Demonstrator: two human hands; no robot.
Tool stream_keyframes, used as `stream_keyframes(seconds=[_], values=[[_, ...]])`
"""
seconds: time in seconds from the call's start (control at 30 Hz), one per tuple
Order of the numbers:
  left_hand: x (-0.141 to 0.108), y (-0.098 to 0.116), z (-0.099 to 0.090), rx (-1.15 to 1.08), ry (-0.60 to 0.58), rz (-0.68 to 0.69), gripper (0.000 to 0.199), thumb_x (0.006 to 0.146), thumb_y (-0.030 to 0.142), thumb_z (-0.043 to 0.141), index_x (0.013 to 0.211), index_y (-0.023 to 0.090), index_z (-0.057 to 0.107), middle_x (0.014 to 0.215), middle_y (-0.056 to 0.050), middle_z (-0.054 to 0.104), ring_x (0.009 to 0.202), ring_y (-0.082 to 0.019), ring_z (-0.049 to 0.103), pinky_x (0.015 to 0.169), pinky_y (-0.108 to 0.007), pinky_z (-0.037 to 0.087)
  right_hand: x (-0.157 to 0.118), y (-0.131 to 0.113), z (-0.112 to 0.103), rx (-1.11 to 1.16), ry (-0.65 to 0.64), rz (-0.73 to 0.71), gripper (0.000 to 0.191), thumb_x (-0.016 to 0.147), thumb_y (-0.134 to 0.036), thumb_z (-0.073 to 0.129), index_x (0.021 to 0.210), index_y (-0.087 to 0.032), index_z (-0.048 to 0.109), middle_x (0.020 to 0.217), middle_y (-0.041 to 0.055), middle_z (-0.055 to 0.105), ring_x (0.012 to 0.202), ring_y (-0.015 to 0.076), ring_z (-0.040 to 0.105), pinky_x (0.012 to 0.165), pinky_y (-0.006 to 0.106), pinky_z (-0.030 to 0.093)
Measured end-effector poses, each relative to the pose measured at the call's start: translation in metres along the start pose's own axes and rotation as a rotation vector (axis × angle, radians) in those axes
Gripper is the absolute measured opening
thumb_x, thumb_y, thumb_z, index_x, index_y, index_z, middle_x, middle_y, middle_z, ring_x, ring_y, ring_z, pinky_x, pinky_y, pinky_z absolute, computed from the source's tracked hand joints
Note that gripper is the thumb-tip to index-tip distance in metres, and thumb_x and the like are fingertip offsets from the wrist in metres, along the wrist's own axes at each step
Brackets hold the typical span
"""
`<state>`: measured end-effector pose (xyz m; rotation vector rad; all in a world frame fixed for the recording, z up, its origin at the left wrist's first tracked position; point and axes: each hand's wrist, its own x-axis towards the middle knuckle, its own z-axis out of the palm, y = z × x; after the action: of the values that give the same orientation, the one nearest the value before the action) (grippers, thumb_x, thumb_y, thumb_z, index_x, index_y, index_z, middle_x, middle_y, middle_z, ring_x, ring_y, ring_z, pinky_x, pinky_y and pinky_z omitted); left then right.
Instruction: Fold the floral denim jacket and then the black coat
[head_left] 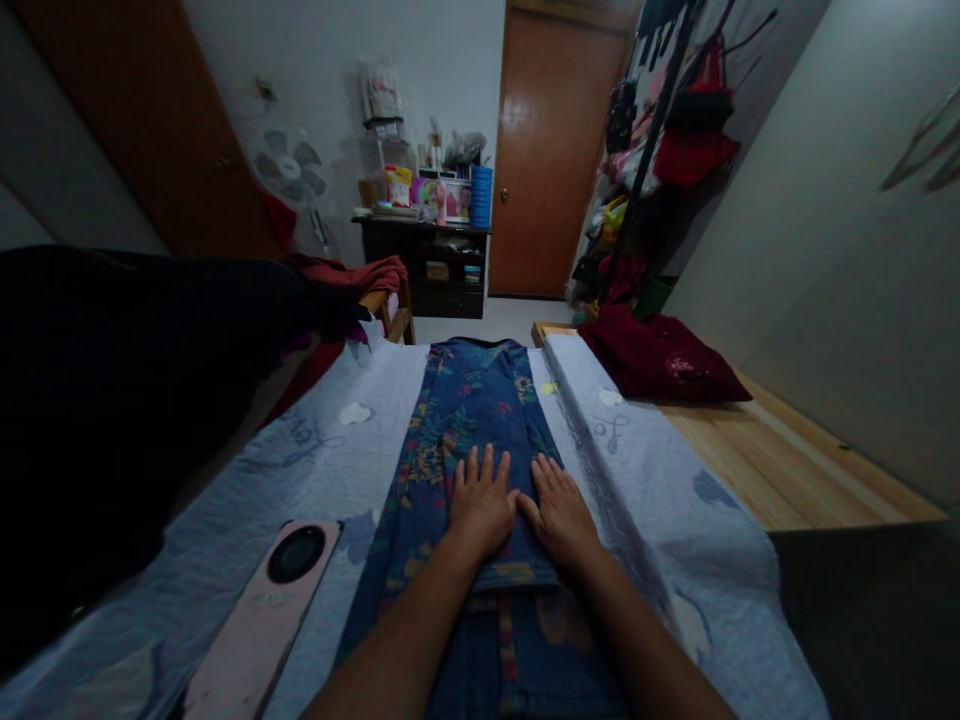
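A blue garment [480, 400] with a floral pattern lies folded lengthwise on the light blue bed cover [315, 480]. Both hands rest flat on its middle, palms down. My left hand [482, 503] has its fingers spread and pointing away from me. Beside it, my right hand [561, 508] also lies with fingers apart, its thumb close to or touching the left one. Neither hand grips the cloth. Below the hands, a fold edge crosses the garment, and more of the patterned cloth shows underneath.
A pink phone [262, 620] lies on the bed at the near left. Dark cloth [112, 400] fills the left side. A folded dark red garment [664, 355] sits on the wooden boards [780, 470] at right. Behind stand a cluttered dark cabinet [450, 290] and a fan [292, 165].
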<state>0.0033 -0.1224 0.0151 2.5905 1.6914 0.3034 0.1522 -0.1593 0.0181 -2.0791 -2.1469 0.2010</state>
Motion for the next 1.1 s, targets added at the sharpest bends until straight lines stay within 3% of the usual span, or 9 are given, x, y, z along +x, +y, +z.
stream_keyframes(seconds=[0.13,0.2,0.27,0.37,0.47,0.67,0.83,1.0,1.1], values=[[0.001,-0.001,-0.002,-0.026,0.017,-0.001,0.057,0.094,0.050,0.036,0.146,0.026,0.036,0.154,-0.009,0.033,0.142,-0.032,0.024,0.112,-0.050,0.022,-0.001,-0.002,-0.027,-0.016,-0.034,0.000,0.053,0.097,-0.040,0.034,0.138,-0.009,0.048,0.147,0.0144,0.043,0.136,0.0258,0.039,0.111,0.037,0.027],[0.003,-0.002,-0.006,-0.042,0.024,0.000,0.052,0.096,0.049,0.035,0.143,0.027,0.040,0.152,-0.007,0.037,0.141,-0.031,0.027,0.111,-0.049,0.026,0.004,-0.005,-0.047,-0.012,-0.090,0.033,0.044,0.097,-0.034,0.031,0.116,-0.015,0.066,0.123,0.0145,0.065,0.115,0.0249,0.059,0.101,0.034,0.037],[0.005,-0.004,-0.011,-0.059,0.027,0.002,0.046,0.097,0.045,0.032,0.138,0.029,0.046,0.149,-0.005,0.043,0.138,-0.029,0.033,0.107,-0.047,0.031,0.013,-0.009,-0.061,-0.026,-0.095,0.115,0.048,0.098,-0.035,0.028,0.099,-0.016,0.072,0.101,0.0165,0.072,0.099,0.0263,0.066,0.093,0.035,0.041],[0.007,-0.006,-0.018,-0.073,0.025,-0.005,0.040,0.099,0.036,0.030,0.131,0.028,0.053,0.143,-0.004,0.049,0.133,-0.025,0.040,0.104,-0.044,0.036,0.033,-0.017,-0.060,0.015,0.016,0.081,0.043,0.095,-0.022,0.029,0.113,-0.015,0.067,0.113,0.0149,0.069,0.109,0.0242,0.062,0.096,0.032,0.041],[0.006,-0.007,-0.018,-0.040,0.037,-0.032,0.041,0.096,0.035,0.037,0.134,0.027,0.050,0.146,-0.006,0.046,0.137,-0.026,0.034,0.110,-0.048,0.027,0.051,-0.023,-0.035,0.058,0.124,-0.050,0.051,0.090,-0.013,0.030,0.139,-0.011,0.047,0.147,0.0118,0.043,0.136,0.0214,0.038,0.110,0.034,0.029],[0.005,-0.008,-0.006,-0.008,-0.031,-0.134,0.056,0.092,0.049,0.042,0.145,0.029,0.039,0.154,-0.011,0.032,0.142,-0.037,0.024,0.112,-0.055,0.019,0.057,-0.019,0.005,0.055,0.015,-0.027,0.055,0.095,-0.027,0.031,0.146,-0.008,0.035,0.155,0.0113,0.029,0.143,0.0229,0.023,0.115,0.037,0.020],[0.006,-0.008,0.001,0.006,-0.024,-0.157,0.057,0.091,0.051,0.042,0.145,0.032,0.038,0.156,-0.012,0.028,0.141,-0.041,0.022,0.111,-0.057,0.020,0.056,-0.016,-0.004,-0.022,-0.018,0.059,0.063,0.094,-0.040,0.033,0.147,-0.006,0.031,0.156,0.0153,0.023,0.144,0.0272,0.021,0.115,0.043,0.015],[0.007,-0.008,-0.002,0.016,-0.065,-0.155,0.057,0.092,0.050,0.041,0.146,0.033,0.035,0.157,-0.012,0.025,0.142,-0.041,0.019,0.110,-0.058,0.019,0.079,-0.026,-0.031,-0.046,-0.072,0.133,0.049,0.088,-0.039,0.044,0.123,-0.009,0.060,0.134,0.0207,0.055,0.128,0.0324,0.045,0.110,0.049,0.022],[0.007,-0.008,-0.004,0.018,-0.082,-0.159,0.058,0.092,0.049,0.040,0.147,0.031,0.034,0.157,-0.012,0.025,0.142,-0.041,0.019,0.111,-0.058,0.020,0.098,-0.035,-0.033,0.018,0.072,0.057,0.049,0.091,-0.030,0.039,0.133,-0.008,0.051,0.143,0.0172,0.047,0.133,0.0275,0.040,0.109,0.041,0.026]])
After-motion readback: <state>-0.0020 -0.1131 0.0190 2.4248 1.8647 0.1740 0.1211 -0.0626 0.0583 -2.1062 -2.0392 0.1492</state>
